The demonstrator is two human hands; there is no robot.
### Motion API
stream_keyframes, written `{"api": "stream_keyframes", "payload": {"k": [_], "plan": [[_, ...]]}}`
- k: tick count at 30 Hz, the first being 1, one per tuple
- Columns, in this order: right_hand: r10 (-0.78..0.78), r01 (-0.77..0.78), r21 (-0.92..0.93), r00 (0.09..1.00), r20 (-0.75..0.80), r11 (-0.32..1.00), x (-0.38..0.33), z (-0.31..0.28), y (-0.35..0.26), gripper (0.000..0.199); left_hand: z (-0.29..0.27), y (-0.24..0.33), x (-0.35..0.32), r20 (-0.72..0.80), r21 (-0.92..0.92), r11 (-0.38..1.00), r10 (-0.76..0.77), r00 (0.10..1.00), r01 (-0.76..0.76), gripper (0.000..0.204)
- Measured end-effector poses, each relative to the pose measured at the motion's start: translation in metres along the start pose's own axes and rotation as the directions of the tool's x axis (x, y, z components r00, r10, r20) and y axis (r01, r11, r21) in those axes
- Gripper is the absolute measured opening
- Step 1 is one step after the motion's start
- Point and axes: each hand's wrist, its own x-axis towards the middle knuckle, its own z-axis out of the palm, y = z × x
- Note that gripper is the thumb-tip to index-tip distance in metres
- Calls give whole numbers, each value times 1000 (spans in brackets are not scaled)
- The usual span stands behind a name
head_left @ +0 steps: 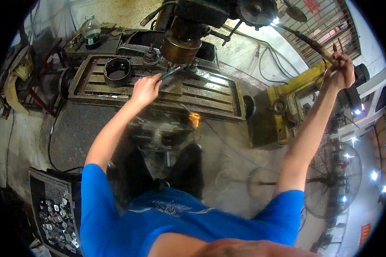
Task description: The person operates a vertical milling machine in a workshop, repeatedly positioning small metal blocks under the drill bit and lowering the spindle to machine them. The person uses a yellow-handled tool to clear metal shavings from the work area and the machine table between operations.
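Note:
My left hand (pixel 146 90) is closed around a slim, dark green stick-like tool (pixel 170 73). Its far tip reaches under the round brownish spindle head (pixel 181 48) of a drilling machine; what that tip touches is too small to make out. Up at the right, my right hand (pixel 341 73) grips the end of a long machine lever (pixel 312 43) that runs to the machine's hub (pixel 257 9). Below the spindle lies the slotted metal worktable (pixel 210 99). On it, left of the spindle, stands a black round pot (pixel 117 77) with dark liquid inside.
An orange-yellow knob or rag (pixel 194 120) hangs at the table's front edge. A crate (pixel 51 180) of small metal pieces sits at lower left. A large fan (pixel 330 180) and a yellow-green machine (pixel 278 107) stand at right. A plastic bottle (pixel 91 34) is behind left.

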Motion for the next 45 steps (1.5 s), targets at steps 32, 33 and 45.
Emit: {"api": "stream_keyframes", "payload": {"k": [32,33,45], "plan": [[954,-970,-197,83,289,144,-512,68,21,31,-121,-59,-44,-51,541,812,-226,973,217,47],[960,-973,-198,57,274,114,-529,69,33,29,-129,-50,-45,-103,522,823,-202,974,225,47],[828,-600,-578,318,463,554,-424,105,-56,37,-39,38,-121,439,-690,462,-344,830,557,32]]}}
